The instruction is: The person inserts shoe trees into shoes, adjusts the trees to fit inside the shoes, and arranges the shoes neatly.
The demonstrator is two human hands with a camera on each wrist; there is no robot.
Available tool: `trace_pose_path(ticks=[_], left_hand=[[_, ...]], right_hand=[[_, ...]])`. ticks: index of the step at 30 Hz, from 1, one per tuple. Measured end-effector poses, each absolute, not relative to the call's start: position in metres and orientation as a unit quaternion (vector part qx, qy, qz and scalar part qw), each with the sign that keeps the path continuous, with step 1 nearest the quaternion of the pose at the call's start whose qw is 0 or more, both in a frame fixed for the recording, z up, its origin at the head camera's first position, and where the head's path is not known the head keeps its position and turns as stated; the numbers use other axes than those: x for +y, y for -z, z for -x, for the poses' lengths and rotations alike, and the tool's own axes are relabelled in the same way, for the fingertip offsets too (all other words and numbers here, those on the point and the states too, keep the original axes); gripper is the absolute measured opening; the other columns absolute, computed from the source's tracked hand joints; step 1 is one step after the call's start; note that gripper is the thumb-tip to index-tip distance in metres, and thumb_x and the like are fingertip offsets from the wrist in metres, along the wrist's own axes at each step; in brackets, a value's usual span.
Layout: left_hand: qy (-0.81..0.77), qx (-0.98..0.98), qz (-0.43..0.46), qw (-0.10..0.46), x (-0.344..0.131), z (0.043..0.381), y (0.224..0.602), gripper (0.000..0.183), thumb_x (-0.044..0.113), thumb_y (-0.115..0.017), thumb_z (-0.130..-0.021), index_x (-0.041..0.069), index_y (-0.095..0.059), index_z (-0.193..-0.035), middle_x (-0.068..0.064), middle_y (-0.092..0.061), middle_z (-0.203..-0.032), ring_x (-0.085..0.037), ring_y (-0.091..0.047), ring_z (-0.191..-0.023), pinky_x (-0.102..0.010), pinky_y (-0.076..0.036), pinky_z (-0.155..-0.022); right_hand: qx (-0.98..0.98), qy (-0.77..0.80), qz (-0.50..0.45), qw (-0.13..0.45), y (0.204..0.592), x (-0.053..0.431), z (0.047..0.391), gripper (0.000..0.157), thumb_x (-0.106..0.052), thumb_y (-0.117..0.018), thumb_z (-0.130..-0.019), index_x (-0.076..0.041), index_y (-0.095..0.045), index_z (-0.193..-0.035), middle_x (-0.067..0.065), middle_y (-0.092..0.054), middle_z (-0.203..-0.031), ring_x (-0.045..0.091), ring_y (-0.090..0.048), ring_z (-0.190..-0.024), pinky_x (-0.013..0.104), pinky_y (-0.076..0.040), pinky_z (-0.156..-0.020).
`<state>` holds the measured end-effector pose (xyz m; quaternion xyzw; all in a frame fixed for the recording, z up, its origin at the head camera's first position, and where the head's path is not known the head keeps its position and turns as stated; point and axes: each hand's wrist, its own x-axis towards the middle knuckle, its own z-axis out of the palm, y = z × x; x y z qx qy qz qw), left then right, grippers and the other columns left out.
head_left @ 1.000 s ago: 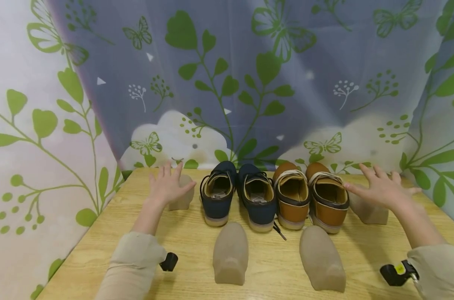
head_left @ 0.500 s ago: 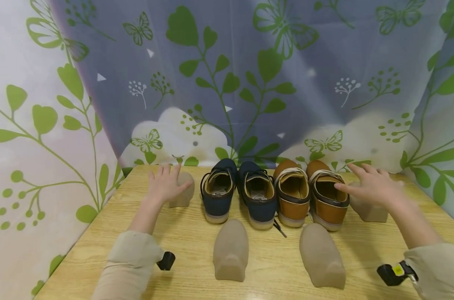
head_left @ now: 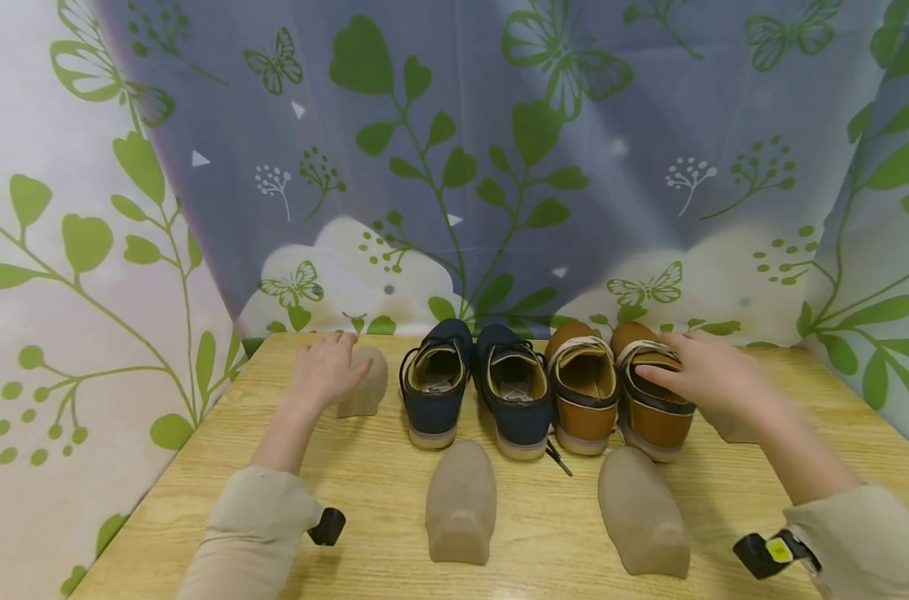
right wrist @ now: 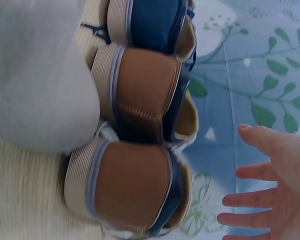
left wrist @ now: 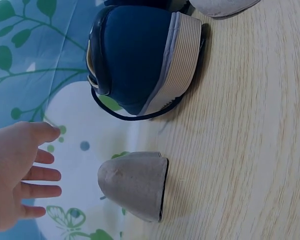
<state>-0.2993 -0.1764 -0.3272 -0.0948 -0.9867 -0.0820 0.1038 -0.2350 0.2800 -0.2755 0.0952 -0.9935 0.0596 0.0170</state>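
A pair of navy lace-up shoes [head_left: 432,421] and a pair of brown lace-up shoes stand side by side with heels toward me. My right hand [head_left: 716,379] hovers over the rightmost brown shoe [head_left: 658,429], its fingers extended in the right wrist view and holding nothing. At the far left, my left hand [head_left: 325,372] hangs beside and above a beige toe-shaped shoe form [head_left: 372,387]. Its fingers are spread in the left wrist view, apart from that form. Behind my right hand, another beige form [head_left: 735,427] is partly hidden.
Two more beige forms, one left [head_left: 460,504] and one right [head_left: 644,517], lie in front of the shoes on the wooden table [head_left: 544,533]. A loose dark shoelace [head_left: 559,458] trails between the pairs. A printed curtain [head_left: 454,183] closes off the back.
My right hand has moved left and slightly down, from beside the right-hand form to over the rightmost brown shoe. The left hand has shifted only slightly. The shoes stay put.
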Motion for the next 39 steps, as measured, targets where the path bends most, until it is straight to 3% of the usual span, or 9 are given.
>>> trace_pose_path(ticks=[9,16,26,32,39], left_hand=[[0.096,-0.984,0.092,0.119,-0.180,0.300,0.328,0.040,0.030,-0.055,-0.091,-0.004,-0.058,-0.110,-0.020,-0.060,-0.106,-0.041,-0.055,-0.098,-0.052,-0.041,-0.084],[0.072,-0.987,0.096,0.109,-0.180,0.300,0.329,0.030,0.026,-0.057,-0.089,-0.003,-0.057,-0.099,-0.014,-0.057,-0.090,-0.036,-0.057,-0.085,-0.050,-0.042,-0.078],[0.059,-0.987,0.111,0.103,-0.173,0.300,0.344,0.039,0.019,-0.053,-0.087,-0.008,-0.053,-0.115,-0.023,-0.057,-0.104,-0.039,-0.055,-0.096,-0.053,-0.042,-0.083],[0.081,-0.985,0.105,0.114,-0.174,0.300,0.352,0.044,0.017,-0.054,-0.086,-0.008,-0.050,-0.122,-0.025,-0.055,-0.115,-0.041,-0.052,-0.106,-0.053,-0.039,-0.090],[0.075,-0.990,0.076,0.097,-0.175,0.301,0.356,0.054,0.029,-0.058,-0.087,-0.009,-0.048,-0.124,-0.028,-0.052,-0.116,-0.044,-0.049,-0.108,-0.054,-0.037,-0.091]], right_hand=[[-0.988,-0.054,-0.141,0.020,0.269,0.246,0.232,0.072,-0.056,-0.049,-0.088,-0.002,-0.044,-0.136,0.033,-0.039,-0.134,0.052,-0.041,-0.115,0.064,-0.038,-0.081],[-0.981,-0.057,-0.181,0.047,0.266,0.220,0.230,0.059,-0.045,-0.056,-0.089,-0.005,-0.049,-0.133,0.024,-0.048,-0.128,0.044,-0.050,-0.109,0.057,-0.044,-0.075],[-0.972,-0.057,-0.221,0.056,0.276,0.190,0.239,0.053,-0.040,-0.058,-0.089,-0.006,-0.054,-0.130,0.021,-0.051,-0.126,0.039,-0.055,-0.105,0.050,-0.048,-0.073],[-0.967,-0.059,-0.242,0.050,0.278,0.175,0.242,0.054,-0.040,-0.058,-0.090,-0.009,-0.051,-0.133,0.021,-0.049,-0.130,0.039,-0.053,-0.109,0.051,-0.046,-0.079],[-0.960,-0.053,-0.272,0.048,0.278,0.160,0.244,0.051,-0.040,-0.058,-0.089,-0.008,-0.054,-0.130,0.019,-0.050,-0.129,0.038,-0.050,-0.113,0.051,-0.044,-0.084]])
